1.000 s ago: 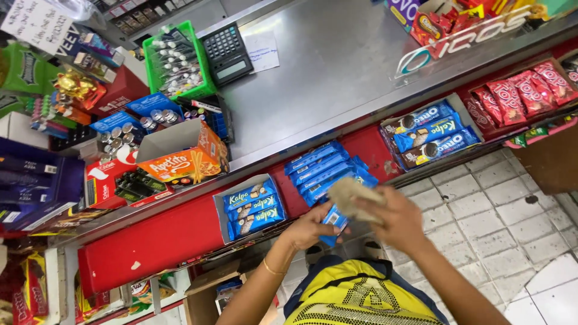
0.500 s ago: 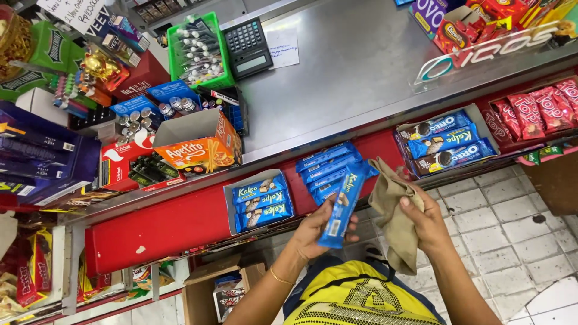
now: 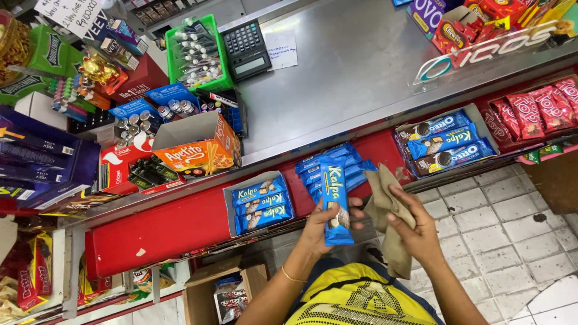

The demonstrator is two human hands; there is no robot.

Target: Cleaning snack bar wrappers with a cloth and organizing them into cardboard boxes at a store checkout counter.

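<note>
Head view: left hand (image 3: 319,225) pinching a blue snack packet (image 3: 335,201) upright, fingers curled round its lower half; right hand (image 3: 415,232) closed on a tan cloth (image 3: 385,210) just beside it. Risk of the slick wrapper slipping from so low a grip. Beyond the fingertips, stacked blue packets (image 3: 328,165) at the red shelf edge (image 3: 180,225); open tiled floor (image 3: 500,235) right of the knuckles.

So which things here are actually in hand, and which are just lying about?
In hand:
left hand holding a blue snack packet
right hand holding a tan cloth

Lying about:
calculator
green basket
orange carton
red snack packets
</note>
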